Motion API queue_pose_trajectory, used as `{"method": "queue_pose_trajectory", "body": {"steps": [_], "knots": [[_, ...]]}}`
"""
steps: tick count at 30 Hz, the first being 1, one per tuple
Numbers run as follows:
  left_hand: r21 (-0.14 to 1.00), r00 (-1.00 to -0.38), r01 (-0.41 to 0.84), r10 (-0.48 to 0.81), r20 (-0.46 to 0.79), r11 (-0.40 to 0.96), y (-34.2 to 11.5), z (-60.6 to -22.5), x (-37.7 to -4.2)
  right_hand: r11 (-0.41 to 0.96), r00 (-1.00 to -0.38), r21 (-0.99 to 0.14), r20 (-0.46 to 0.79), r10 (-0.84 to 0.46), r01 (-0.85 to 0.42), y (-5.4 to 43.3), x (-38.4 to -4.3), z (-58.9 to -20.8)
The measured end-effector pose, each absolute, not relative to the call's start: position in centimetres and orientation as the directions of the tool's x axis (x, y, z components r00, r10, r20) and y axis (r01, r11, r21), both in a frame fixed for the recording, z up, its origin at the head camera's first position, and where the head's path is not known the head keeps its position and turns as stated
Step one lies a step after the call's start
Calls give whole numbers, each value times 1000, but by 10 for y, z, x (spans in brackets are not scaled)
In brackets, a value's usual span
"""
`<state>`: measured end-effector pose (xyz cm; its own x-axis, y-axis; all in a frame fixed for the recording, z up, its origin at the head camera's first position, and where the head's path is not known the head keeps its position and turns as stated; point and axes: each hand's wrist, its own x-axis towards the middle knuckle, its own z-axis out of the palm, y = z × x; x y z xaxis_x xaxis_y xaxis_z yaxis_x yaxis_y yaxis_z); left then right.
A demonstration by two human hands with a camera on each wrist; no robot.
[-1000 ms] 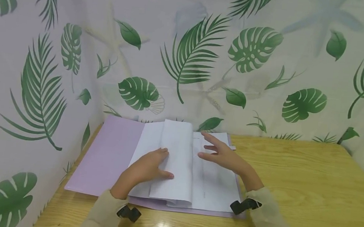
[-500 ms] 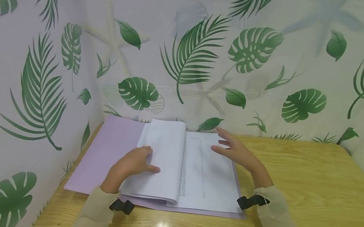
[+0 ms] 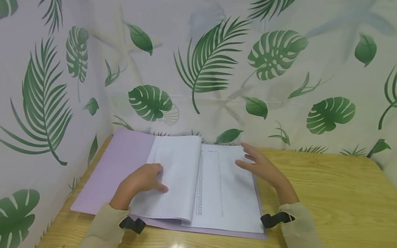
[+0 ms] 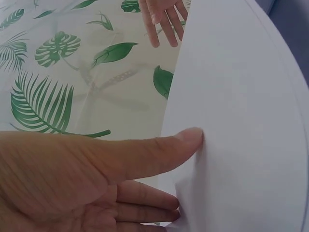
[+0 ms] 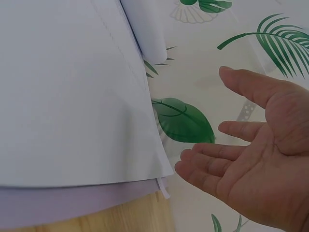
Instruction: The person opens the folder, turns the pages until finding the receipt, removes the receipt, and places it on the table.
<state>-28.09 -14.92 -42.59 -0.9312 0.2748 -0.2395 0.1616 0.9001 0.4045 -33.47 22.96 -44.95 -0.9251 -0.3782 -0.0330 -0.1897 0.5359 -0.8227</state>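
Observation:
A folder with a lilac cover [image 3: 115, 168] lies spread on the table, holding white sheets. My left hand [image 3: 139, 182] is on the turned-over pages [image 3: 179, 178], its thumb and fingers extended. In the left wrist view, the thumb [image 4: 159, 150] lies against the white paper [image 4: 241, 106], with the straight fingers below it reaching the sheet's edge. My right hand [image 3: 260, 168] hovers by the upper right corner of the printed page [image 3: 231, 195], fingers spread and nothing in them. The right wrist view shows that palm [image 5: 260, 164] beside the page corner.
The folder rests on a wood-grain table [image 3: 336, 217], which extends to the right. A leaf-patterned cloth [image 3: 223, 54] hangs behind the table and along its left side. Both sleeves carry a black wrist strap [image 3: 277, 219].
The left hand has moved left with the turning pages, which now lie over on the left side. A page with a printed column is uncovered. The right hand has drawn back to the right.

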Motion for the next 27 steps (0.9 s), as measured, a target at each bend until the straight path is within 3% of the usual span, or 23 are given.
{"method": "queue_pose_trajectory", "body": {"steps": [15,27], "knots": [[399,-935,76,204,-290,914,-170,-420,-282,561,-927,-813,-78,-367,-154,234,-338,-455],[304,-938,116,205,-280,946,-170,-433,-291,553,-922,-819,-85,-379,-152,238,-342,-462]]}}
